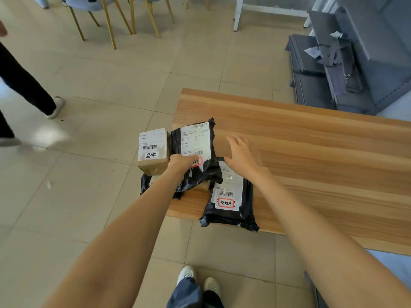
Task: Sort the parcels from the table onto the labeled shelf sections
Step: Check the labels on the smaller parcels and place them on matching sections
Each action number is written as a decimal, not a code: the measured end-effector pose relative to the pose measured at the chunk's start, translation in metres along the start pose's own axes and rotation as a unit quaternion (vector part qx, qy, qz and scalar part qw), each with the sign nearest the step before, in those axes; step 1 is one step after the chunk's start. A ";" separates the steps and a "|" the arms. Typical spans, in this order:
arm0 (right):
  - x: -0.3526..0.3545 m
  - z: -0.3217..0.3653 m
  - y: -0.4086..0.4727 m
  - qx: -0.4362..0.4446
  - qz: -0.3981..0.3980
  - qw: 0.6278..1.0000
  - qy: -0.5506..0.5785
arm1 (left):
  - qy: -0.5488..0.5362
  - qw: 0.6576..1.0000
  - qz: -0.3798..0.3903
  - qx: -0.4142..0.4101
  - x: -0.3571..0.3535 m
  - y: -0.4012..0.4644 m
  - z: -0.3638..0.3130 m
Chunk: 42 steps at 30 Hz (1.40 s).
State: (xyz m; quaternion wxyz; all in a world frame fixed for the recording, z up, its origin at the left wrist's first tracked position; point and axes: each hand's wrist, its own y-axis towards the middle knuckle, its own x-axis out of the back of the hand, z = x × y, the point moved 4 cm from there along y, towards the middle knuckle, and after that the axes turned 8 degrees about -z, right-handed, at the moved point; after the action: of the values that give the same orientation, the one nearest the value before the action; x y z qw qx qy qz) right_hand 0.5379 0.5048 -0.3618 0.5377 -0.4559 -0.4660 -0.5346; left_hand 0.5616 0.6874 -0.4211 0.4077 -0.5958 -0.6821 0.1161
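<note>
My left hand [181,162] grips a black poly-bag parcel [195,143] with a white label and a red-framed tag, lifted at the wooden table's [311,152] left end. A small brown cardboard box [153,151] with a handwritten tag sits pressed against that hand's left side, seemingly carried along. Beneath my left forearm lies another black bag [148,182], mostly hidden. A further black parcel [230,201] with a red-framed tag lies flat at the table's near edge. My right hand [243,155] hovers above the table with fingers spread, holding nothing.
Dark grey metal shelf parts [333,63] are stacked on the floor beyond the table at the right. Chairs with gold legs [111,23] stand at the far left. A person's legs [29,90] cross the tiled floor on the left. My shoes [198,278] show below.
</note>
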 end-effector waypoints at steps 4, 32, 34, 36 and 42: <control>-0.008 -0.004 0.006 -0.008 0.007 1.000 0.007 | 0.003 1.000 -0.015 0.019 -0.010 0.022 0.007; 0.026 -0.035 -0.015 -0.044 -0.028 0.999 -0.007 | -0.124 0.988 0.076 -0.041 -0.018 -0.024 -0.021; 0.042 -0.039 -0.013 -0.047 -0.044 0.998 -0.008 | -0.136 0.985 0.080 -0.065 -0.013 -0.036 -0.039; 0.062 -0.044 -0.012 -0.056 -0.065 0.996 -0.010 | -0.148 0.982 0.086 -0.085 -0.007 -0.051 -0.060; 0.142 -0.062 -0.019 -0.062 -0.152 0.985 -0.057 | -0.162 0.969 0.119 -0.142 0.010 -0.109 -0.123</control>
State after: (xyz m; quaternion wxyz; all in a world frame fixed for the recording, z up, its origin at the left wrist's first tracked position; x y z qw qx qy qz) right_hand 0.5191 0.4222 -0.2307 0.3934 -0.4424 -0.5257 -0.6109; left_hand 0.5697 0.6274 -0.2679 0.1865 -0.6977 -0.6729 0.1604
